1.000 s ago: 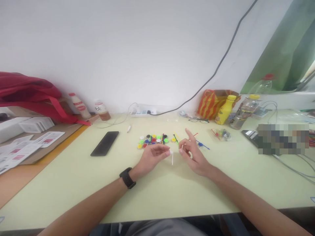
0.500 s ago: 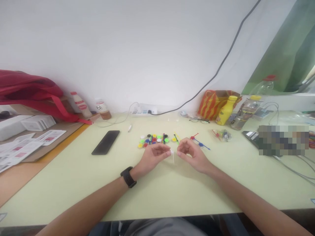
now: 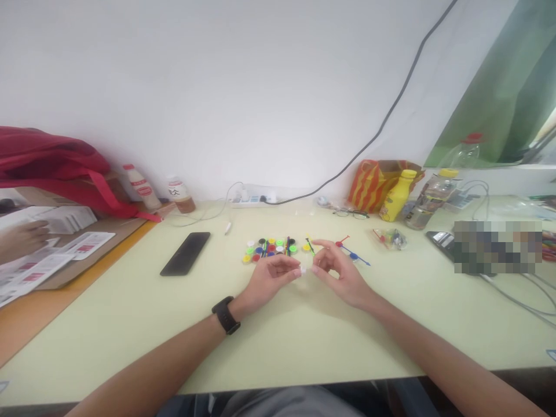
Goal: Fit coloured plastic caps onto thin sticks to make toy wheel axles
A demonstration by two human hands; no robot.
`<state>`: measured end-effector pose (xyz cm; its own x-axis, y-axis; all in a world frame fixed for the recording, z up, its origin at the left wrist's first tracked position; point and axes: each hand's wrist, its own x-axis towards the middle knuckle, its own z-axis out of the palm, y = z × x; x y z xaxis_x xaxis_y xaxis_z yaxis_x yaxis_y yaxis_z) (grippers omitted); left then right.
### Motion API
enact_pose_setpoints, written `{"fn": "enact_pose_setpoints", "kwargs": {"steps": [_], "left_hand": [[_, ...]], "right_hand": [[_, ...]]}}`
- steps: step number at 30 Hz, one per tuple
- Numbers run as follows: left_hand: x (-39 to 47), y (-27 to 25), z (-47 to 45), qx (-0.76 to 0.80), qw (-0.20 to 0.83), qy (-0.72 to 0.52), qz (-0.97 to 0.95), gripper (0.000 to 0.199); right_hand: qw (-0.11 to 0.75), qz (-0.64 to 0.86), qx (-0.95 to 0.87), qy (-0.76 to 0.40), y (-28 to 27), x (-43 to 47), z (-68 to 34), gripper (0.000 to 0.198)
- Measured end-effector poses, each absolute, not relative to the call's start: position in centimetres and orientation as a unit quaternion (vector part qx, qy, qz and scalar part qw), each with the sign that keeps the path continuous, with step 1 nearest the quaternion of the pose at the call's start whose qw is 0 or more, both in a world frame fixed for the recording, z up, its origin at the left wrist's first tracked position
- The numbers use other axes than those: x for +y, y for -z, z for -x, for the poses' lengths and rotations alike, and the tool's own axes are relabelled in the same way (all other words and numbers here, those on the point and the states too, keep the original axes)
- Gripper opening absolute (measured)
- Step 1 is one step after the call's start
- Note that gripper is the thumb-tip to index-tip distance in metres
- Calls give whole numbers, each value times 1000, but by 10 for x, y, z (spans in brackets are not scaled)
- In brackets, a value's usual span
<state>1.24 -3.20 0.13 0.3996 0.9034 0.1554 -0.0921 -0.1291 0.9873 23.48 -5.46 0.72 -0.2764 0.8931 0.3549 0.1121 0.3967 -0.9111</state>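
Observation:
A small white plastic piece (image 3: 303,270) is pinched between the thumb and fingers of my left hand (image 3: 273,279), above the table. Its exact kind is too small and blurred to tell. Close on its right is my right hand (image 3: 341,275), apart from the piece, its index finger raised and its thumb separate; I see nothing held in it. Behind my left hand lies a cluster of coloured round discs (image 3: 271,248) with thin sticks among them. Beyond my right hand are a red arrow piece (image 3: 341,243) and a blue arrow piece (image 3: 355,257), beside a yellow disc (image 3: 306,248).
A black phone (image 3: 185,253) lies to the left, and a clear bag of small parts (image 3: 390,238) to the right. Bottles, glasses (image 3: 351,213), a striped bag (image 3: 367,182) and a power strip (image 3: 253,199) line the wall. Another person's hand (image 3: 24,240) is over papers at far left.
My right index finger has lifted away from the thumb. The thin white strip hanging below the piece no longer shows clearly. Another person's hand has come in at the left edge.

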Motion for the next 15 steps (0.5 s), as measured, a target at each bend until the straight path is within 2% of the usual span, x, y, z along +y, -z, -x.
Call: {"fn": "enact_pose_setpoints", "kwargs": {"steps": [3,6,7,9,13,15], "left_hand": [[-32,-2,-13,339,568,-433,-612,28],[-30,0,-12,349,562,-437,-609,28],[-30,1,-12,352,562,-440,-606,28],[-29,2,-12,352,562,-442,-604,29],[-30,1,-12,341,566,-442,-606,29],[-31,0,-12,333,569,-439,-610,29]], "right_hand": [[458,341,-687,-449,-12,-53,-241,22],[378,262,-724,-514,-15,-51,-248,54],[372,256,-728,-516,-15,-50,-250,58],[409,293,-716,-485,-14,-48,-250,51],[471,356,-685,-427,-10,-49,-241,22],[460,358,-696,-419,-9,-52,-236,30]]}}
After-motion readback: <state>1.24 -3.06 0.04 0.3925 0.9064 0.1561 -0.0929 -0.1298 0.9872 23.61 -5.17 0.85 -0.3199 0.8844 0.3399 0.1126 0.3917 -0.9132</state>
